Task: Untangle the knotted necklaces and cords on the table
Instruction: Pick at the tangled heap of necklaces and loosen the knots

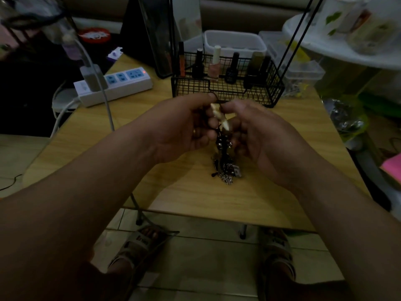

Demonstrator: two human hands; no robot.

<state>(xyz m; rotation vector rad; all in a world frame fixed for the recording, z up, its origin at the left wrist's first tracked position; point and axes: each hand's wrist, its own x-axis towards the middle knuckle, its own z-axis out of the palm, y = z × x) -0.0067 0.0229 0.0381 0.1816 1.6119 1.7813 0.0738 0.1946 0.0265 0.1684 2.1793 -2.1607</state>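
A tangle of dark cords and silver chains (225,168) hangs between my hands, its lower end lying on the wooden table (195,187). A pale tooth-shaped pendant (220,116) sticks out at the top of the tangle. My left hand (184,129) pinches a dark cord near the pendant, fingers curled. My right hand (258,135) pinches the cord on the other side of the pendant. Where exactly the cords run inside my fingers is hidden.
A black wire basket (227,92) with several nail polish bottles stands just beyond my hands. A white power strip (115,85) with a plugged charger lies at the back left. Clear plastic boxes (303,72) stand at the back right. My sandalled feet show below the table's front edge.
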